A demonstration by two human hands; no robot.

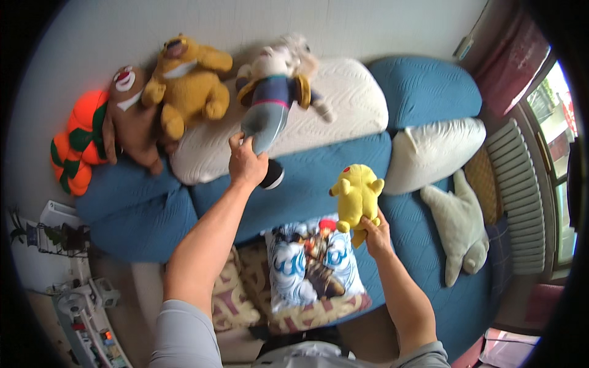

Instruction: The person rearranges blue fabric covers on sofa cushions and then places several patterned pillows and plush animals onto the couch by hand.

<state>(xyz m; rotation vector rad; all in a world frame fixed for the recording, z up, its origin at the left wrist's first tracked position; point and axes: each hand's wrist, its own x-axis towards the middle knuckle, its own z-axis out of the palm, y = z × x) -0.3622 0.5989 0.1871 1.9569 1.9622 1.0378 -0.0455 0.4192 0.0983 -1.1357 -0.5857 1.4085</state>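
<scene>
My left hand (247,162) grips a lower leg of a large doll (271,103) with pale hair, a dark blue top and grey trousers. The doll leans against the cream-covered sofa back (349,92), and a dark shoe (273,175) with a white sole shows beside my wrist. In my right hand (379,235) is a yellow plush toy (359,198), held by its lower end above the blue sofa seat. Below and left of that toy lies a white printed cushion (280,280) with a colourful figure on it.
Left of the doll sit a yellow-brown plush bear (195,94), a brown plush bear (129,119) and orange plush pumpkins (85,122). A grey-green plush toy (458,225) lies at right, near a radiator (517,198) and window. Patterned cushions (232,294) lie nearer me. A cluttered shelf (87,317) stands lower left.
</scene>
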